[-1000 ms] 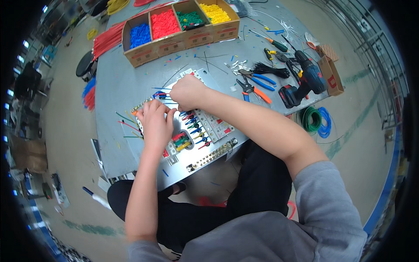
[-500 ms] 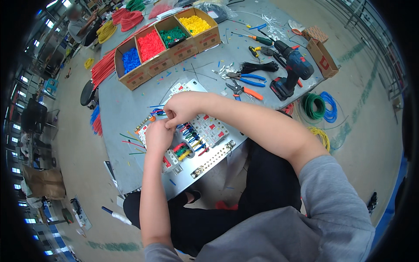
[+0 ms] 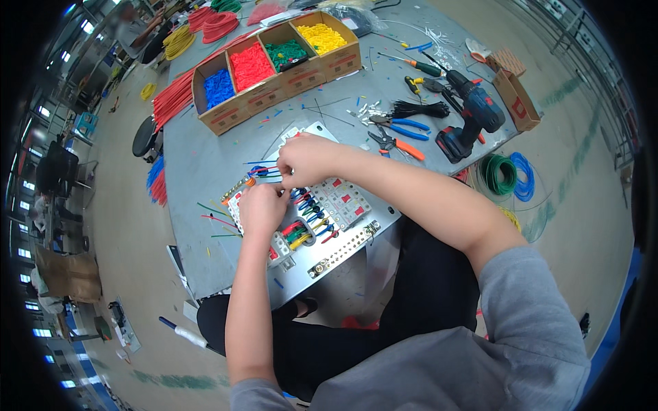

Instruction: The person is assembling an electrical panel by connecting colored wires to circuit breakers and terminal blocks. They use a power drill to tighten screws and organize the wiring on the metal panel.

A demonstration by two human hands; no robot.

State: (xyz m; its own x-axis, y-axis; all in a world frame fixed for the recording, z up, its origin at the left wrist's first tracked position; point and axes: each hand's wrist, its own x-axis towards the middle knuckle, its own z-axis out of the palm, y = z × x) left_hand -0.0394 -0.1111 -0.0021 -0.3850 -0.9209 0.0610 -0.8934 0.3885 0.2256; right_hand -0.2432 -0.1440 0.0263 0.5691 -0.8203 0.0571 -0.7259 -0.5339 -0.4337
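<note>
My left hand is closed over a mounting plate fitted with electrical parts, its fingertips curled inward. My right hand reaches across from the right, closed in a pinch just above the left fingertips. What either hand holds is hidden by the fingers. Short coloured wires stick out to the left of my right hand. White circuit breakers with red marks sit right of the hands. Small blue-looped wires run alongside them. Thick red, green and yellow wires pass through an opening nearer me.
A divided cardboard box of blue, red, green and yellow caps stands at the back. Toward the right lie blue-handled pliers, an orange-handled cutter, black cable ties and a cordless drill. Wire coils rest on the floor.
The whole view has shifted, so the table appears slightly farther right. My right hand has drawn a little right and away from the left fingertips. Both hands stay closed over the plate.
</note>
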